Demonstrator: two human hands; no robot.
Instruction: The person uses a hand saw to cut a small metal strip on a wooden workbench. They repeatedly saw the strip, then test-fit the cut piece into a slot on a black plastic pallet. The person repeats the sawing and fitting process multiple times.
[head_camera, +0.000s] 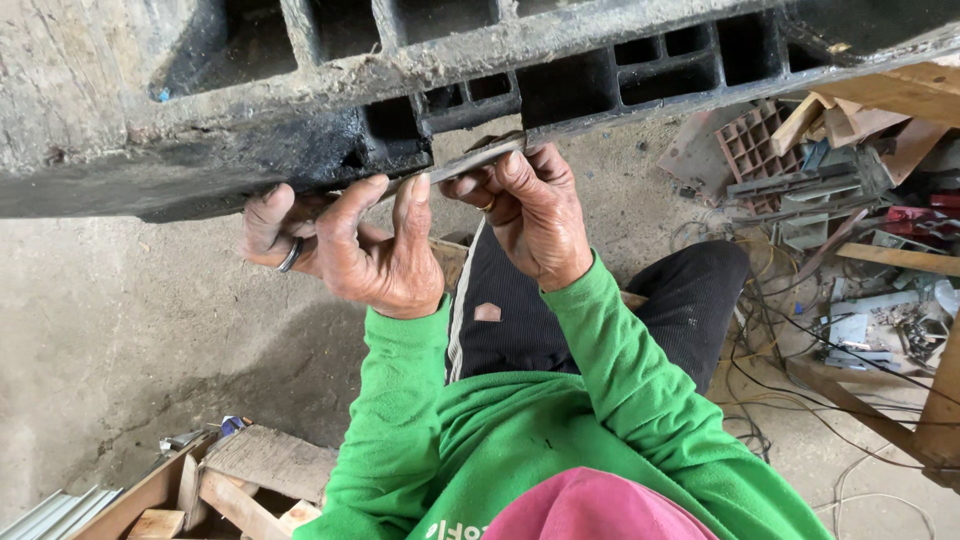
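Both hands are clenched on a thin, flat grey metal strip (470, 160) — the left hand (350, 245), a ring on one finger, grips its lower end, the right hand (530, 210) pinches its upper end. That strip lies pressed against the underside edge of a grimy black plastic pallet (250, 110), raised over the concrete floor (120, 320). Scrap plastic and tangled wires (830, 220) lie well apart to the right — wood offcuts (240, 480) sit below.

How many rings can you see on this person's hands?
2: a dark band on a finger of the left hand, and a gold-coloured one on the right hand. Other fingers are partly hidden against the black pallet, so more may exist.
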